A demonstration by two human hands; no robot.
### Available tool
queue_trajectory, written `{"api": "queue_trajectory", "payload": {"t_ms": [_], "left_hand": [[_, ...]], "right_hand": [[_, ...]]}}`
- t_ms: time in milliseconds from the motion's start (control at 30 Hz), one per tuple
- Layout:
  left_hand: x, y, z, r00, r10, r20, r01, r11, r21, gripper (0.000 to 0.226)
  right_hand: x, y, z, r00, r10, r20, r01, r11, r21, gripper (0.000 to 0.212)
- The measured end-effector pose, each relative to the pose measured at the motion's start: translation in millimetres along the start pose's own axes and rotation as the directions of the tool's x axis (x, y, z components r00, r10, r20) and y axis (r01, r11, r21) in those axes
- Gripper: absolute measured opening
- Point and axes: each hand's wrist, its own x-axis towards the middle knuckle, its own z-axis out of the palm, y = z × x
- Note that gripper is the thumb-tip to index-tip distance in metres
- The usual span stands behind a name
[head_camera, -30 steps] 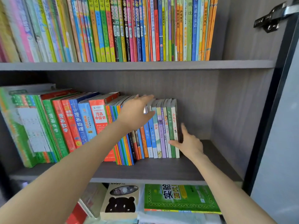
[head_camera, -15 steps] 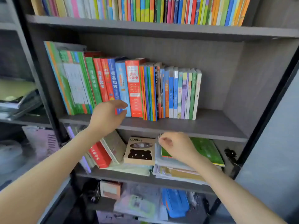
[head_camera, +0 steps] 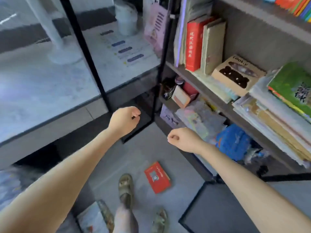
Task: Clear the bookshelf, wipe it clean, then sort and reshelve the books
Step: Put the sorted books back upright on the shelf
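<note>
I am looking down at the grey floor in front of the bookshelf (head_camera: 202, 92). A red book (head_camera: 157, 177) lies flat on the floor below my hands. Another book (head_camera: 93, 219) lies at the bottom edge, by my feet. My left hand (head_camera: 124, 120) hovers over the floor with fingers curled and holds nothing. My right hand (head_camera: 181, 138) is curled into a fist to its right, also holding nothing, close to the shelf's lower part. On the shelf stand a red book (head_camera: 193, 46), a cookie box (head_camera: 235, 74) and a stack topped by a green book (head_camera: 292, 88).
A glass cabinet door with a black frame (head_camera: 87, 52) stands to the left. Lower shelves hold small boxes and a blue bag (head_camera: 234, 142). An open dark door panel (head_camera: 218, 207) juts out at bottom right. My sandalled foot (head_camera: 125, 190) is beside the red book.
My view has swung down from the row of upright books to the floor. Both hands left the shelf and dropped lower, with their fingers curled in.
</note>
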Motion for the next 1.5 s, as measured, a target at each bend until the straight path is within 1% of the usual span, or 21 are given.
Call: {"api": "queue_trajectory", "payload": {"t_ms": [100,233,333,400,500,567,600,667,767,833,933,967,1000,1100,1167,1233,1300,1333,1367,1433,1500], "left_hand": [[-55.3,-60.4,36.9,0.980,-0.189,0.053,0.190,0.982,-0.001,0.026],[-113.3,-124.8,70.8,0.910,-0.407,0.073,0.408,0.913,0.012,0.024],[-148.4,-174.7,101.1,0.831,-0.552,0.066,0.553,0.833,-0.001,0.022],[-165.6,-200.1,124.7,0.784,-0.616,0.074,0.619,0.786,-0.009,0.023],[-191.4,-247.3,171.3,0.697,-0.707,0.115,0.714,0.700,-0.024,0.024],[-209.4,-283.5,210.5,0.631,-0.757,0.168,0.771,0.636,-0.028,0.024],[-216.0,-291.7,224.2,0.598,-0.777,0.197,0.796,0.605,-0.030,0.025],[-233.5,-327.1,266.2,0.520,-0.814,0.258,0.847,0.531,-0.029,0.027],[-258.4,-397.1,342.3,0.435,-0.843,0.317,0.890,0.455,-0.011,0.035],[-271.3,-440.8,388.0,0.419,-0.848,0.324,0.894,0.447,0.014,0.037],[-287.1,-507.9,459.5,0.434,-0.849,0.302,0.880,0.471,0.057,0.041],[-288.4,-523.6,474.1,0.438,-0.852,0.287,0.880,0.471,0.057,0.043],[-291.8,-545.0,495.7,0.432,-0.861,0.266,0.886,0.461,0.053,0.045],[-295.8,-588.8,538.7,0.382,-0.900,0.209,0.914,0.401,0.058,0.055],[-296.9,-605.8,557.1,0.320,-0.934,0.160,0.939,0.335,0.075,0.070],[-299.4,-615.8,570.4,0.256,-0.961,0.101,0.966,0.260,0.019,0.083],[-305.0,-621.9,581.7,0.217,-0.975,0.055,0.975,0.213,-0.063,0.092],[-307.5,-623.8,586.0,0.207,-0.978,0.035,0.974,0.203,-0.096,0.095],[-307.8,-623.2,587.1,0.203,-0.979,0.025,0.973,0.198,-0.122,0.096],[-310.0,-621.6,589.8,0.201,-0.979,0.010,0.971,0.198,-0.136,0.097],[-308.1,-617.3,590.3,0.223,-0.975,0.005,0.967,0.221,-0.127,0.099]], "right_hand": [[8.6,1.2,62.7,0.992,-0.002,0.130,0.001,1.000,0.012,0.019],[17.6,6.6,137.4,0.971,0.045,0.234,-0.052,0.998,0.023,0.019],[32.7,6.3,202.3,0.958,0.085,0.273,-0.113,0.990,0.089,0.018],[39.7,3.8,236.0,0.948,0.094,0.305,-0.141,0.981,0.135,0.015],[58.3,-6.0,298.9,0.916,0.099,0.389,-0.190,0.961,0.202,0.006],[73.7,-9.8,356.6,0.887,0.110,0.449,-0.242,0.938,0.248,0.002],[76.0,-10.5,375.5,0.873,0.128,0.470,-0.278,0.923,0.265,0.008],[88.3,-13.2,437.0,0.829,0.170,0.532,-0.363,0.888,0.281,0.031],[111.7,-16.0,537.4,0.745,0.204,0.635,-0.492,0.811,0.316,0.054],[128.5,-12.8,601.9,0.708,0.231,0.668,-0.555,0.767,0.322,0.066],[156.4,2.2,709.2,0.679,0.265,0.685,-0.610,0.723,0.324,0.081],[163.5,7.6,731.4,0.668,0.282,0.689,-0.625,0.715,0.313,0.084],[172.6,16.2,763.7,0.662,0.286,0.692,-0.634,0.706,0.315,0.088],[190.3,30.3,823.2,0.673,0.275,0.687,-0.626,0.707,0.329,0.094],[198.6,32.5,850.7,0.678,0.255,0.690,-0.623,0.697,0.354,0.094],[203.8,39.7,885.0,0.716,0.198,0.670,-0.572,0.716,0.400,0.088],[208.0,51.1,917.7,0.753,0.168,0.636,-0.517,0.749,0.415,0.095],[209.9,52.9,923.2,0.766,0.176,0.618,-0.497,0.772,0.396,0.099],[211.9,51.5,916.6,0.777,0.176,0.604,-0.482,0.784,0.391,0.098],[216.0,46.0,906.0,0.770,0.196,0.607,-0.499,0.778,0.382,0.081],[220.5,46.7,895.1,0.731,0.151,0.665,-0.541,0.722,0.431,0.060]]}}
